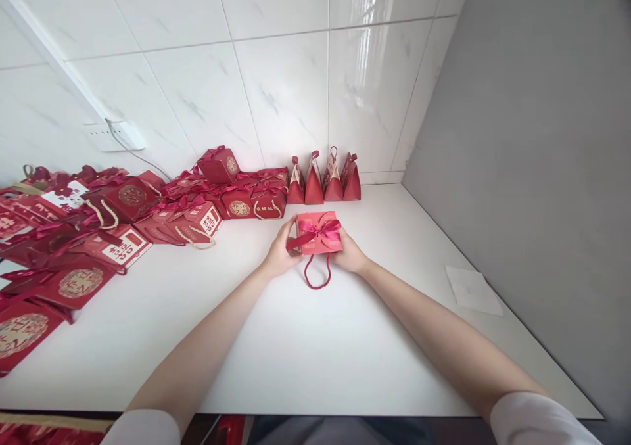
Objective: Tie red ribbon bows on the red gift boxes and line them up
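Between both hands is a small red gift box [319, 242] with a dark pink ribbon bow [320, 229] on its upper face. A twisted red cord handle [317, 281] hangs from it toward me. My left hand [282, 251] grips the left side of the box, and my right hand [351, 253] grips the right side. The box hides part of the fingers of both hands. Just behind it, several red triangular boxes [314, 188] stand upright in a row near the wall.
Many red gift boxes [81, 282] with ribbons and cords cover the left side of the white table [305, 353]. One box [219, 164] sits on top of others. A white paper [474, 290] lies at the right, near a grey partition [532, 169]. A tiled wall [280, 96] stands behind.
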The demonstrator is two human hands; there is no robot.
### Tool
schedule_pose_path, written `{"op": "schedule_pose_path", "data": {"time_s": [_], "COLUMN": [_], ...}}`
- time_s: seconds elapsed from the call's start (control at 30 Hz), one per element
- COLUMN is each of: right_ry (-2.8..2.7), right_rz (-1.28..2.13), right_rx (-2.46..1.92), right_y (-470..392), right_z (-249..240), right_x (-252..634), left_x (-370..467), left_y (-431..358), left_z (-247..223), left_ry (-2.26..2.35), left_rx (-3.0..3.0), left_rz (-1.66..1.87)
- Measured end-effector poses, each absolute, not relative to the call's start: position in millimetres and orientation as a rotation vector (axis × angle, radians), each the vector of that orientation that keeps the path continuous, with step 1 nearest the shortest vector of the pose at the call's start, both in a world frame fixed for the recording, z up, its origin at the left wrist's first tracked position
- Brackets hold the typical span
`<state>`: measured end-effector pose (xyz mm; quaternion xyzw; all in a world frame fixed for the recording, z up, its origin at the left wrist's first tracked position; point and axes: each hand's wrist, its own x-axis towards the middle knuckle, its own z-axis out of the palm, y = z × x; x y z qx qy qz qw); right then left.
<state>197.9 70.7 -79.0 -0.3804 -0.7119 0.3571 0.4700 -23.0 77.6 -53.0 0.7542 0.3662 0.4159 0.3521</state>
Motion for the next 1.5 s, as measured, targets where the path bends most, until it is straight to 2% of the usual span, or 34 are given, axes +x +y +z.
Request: {"op": "schedule_pose_path", "data": {"time_s": [0.2, 0.4, 0.87, 1.5], "right_ry": [-1.670, -1.704, -1.711, -1.709], "right_rz": [1.277, 1.231, 1.214, 1.192], "right_rx": [-0.757, -0.899, -0.949, -1.043], "right_y": [84, 88, 89, 86], "right_z": [-83, -80, -80, -76], "right_x": [209, 209, 207, 203], "left_x": [-29, -34, -42, -40], "left_y": [97, 96, 99, 98], "left_z": [-63, -58, -57, -57], "left_ry": [0.932, 0.964, 0.837, 0.896], "left_rx": [1.697, 1.591, 1.510, 1.466], "left_rz": [1.045, 1.022, 0.940, 0.983]}}
